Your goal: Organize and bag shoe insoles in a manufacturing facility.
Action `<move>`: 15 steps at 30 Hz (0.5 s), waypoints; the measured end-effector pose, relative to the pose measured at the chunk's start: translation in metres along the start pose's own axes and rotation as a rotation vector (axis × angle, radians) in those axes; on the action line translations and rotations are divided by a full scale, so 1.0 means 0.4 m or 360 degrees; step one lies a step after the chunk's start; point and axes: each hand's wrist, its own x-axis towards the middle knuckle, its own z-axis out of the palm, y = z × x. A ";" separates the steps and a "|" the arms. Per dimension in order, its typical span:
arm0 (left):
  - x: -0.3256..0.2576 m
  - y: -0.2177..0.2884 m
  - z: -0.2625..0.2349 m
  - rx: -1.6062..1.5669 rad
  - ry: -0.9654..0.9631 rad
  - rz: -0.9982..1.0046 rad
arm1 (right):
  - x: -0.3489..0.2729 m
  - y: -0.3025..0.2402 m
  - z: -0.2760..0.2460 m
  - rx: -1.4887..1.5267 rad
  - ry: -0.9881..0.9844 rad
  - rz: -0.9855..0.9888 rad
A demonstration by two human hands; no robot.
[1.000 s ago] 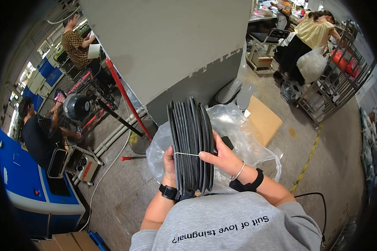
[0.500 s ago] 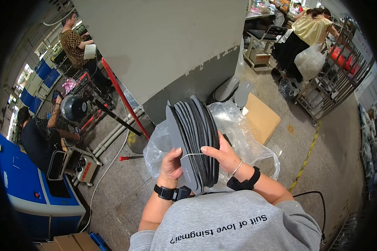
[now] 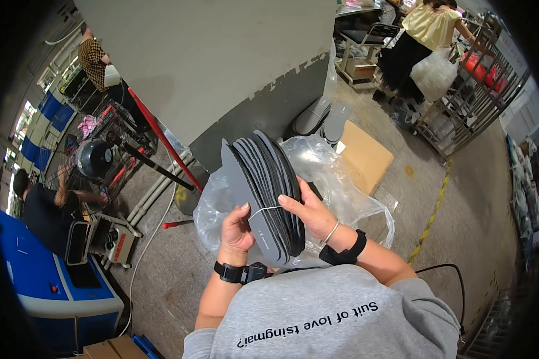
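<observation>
A thick stack of dark grey insoles (image 3: pixel 263 191), flat matte sheets with rounded toe ends and thin black edges fanned slightly apart, stands upright between the two hands, bound across its middle by a thin pale rubber band (image 3: pixel 266 209). Just behind and beneath the hands bulges a crinkled clear plastic bag (image 3: pixel 335 179), glossy and wrinkled, lying on the rough concrete floor (image 3: pixel 449 197). Beyond the right hand, up and to its right, lies a flat brown cardboard sheet (image 3: pixel 365 157), and further on a person in a yellow top carries a white sack beside wire racks. Past the stack rises a broad column (image 3: pixel 221 66), white above and grey below, with a red bar leaning against it on the left hand's side. The left hand (image 3: pixel 236 230) curls closed around the stack's lower left edge, thumb pressed on the front sheet near the band. The right hand (image 3: pixel 311 212) grips the stack's right side, fingers stretched along the edges and fingertips touching the band.
</observation>
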 end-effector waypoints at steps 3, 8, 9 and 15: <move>0.001 -0.008 0.019 0.0016 -0.0002 -0.0009 | -0.009 0.013 -0.016 -0.0265 -0.0042 -0.0095; -0.009 -0.018 0.142 0.0806 0.0070 0.0170 | -0.004 -0.001 -0.036 -0.0555 -0.0050 -0.0264; -0.007 -0.015 0.151 0.0999 -0.0105 0.0180 | -0.006 -0.022 -0.040 -0.0361 -0.0115 -0.0219; 0.006 -0.020 0.115 0.1842 -0.0356 0.0235 | -0.021 -0.062 -0.171 0.0165 0.0280 -0.0208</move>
